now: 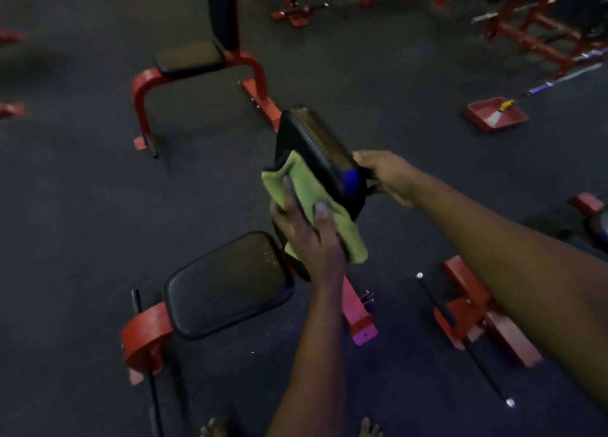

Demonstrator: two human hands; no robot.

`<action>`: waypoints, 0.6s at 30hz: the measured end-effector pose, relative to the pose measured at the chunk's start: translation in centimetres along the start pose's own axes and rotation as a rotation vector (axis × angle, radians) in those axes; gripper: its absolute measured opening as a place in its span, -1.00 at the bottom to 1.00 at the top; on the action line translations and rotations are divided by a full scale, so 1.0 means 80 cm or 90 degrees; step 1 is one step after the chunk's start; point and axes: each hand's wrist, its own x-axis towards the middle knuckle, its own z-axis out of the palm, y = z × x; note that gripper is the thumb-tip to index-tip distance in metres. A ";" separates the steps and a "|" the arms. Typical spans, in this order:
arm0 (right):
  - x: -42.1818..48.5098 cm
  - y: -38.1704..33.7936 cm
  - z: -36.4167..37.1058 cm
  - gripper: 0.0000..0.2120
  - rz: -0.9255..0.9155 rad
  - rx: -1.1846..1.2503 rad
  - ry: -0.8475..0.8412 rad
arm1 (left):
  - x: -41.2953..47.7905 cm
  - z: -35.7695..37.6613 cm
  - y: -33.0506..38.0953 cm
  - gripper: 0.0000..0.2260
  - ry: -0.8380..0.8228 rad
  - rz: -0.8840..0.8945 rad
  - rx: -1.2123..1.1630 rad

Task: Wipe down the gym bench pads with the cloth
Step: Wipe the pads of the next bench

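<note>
Cloth lengthwise along tilted back pad

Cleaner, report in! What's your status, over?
Left hand holds green cloth against side of back pad. Right hand grips its far edge. Seat pad shows droplets; nothing blocking.

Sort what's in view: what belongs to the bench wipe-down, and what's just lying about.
In the job: green cloth, back pad, seat pad, left hand on the cloth, right hand gripping the pad.
Lying about: red tray, black bar on the floor, red rack.
</note>
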 end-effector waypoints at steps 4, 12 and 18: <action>0.000 0.013 -0.029 -0.70 0.024 0.102 -0.107 | 0.008 0.070 0.052 -0.52 0.006 0.130 0.182; 0.035 0.063 -0.027 -0.73 0.040 0.237 -0.179 | -0.052 0.116 -0.054 -0.43 0.171 0.151 0.293; 0.025 0.064 -0.022 -0.74 -0.027 0.208 -0.180 | -0.078 0.096 -0.111 -0.40 0.173 0.033 0.227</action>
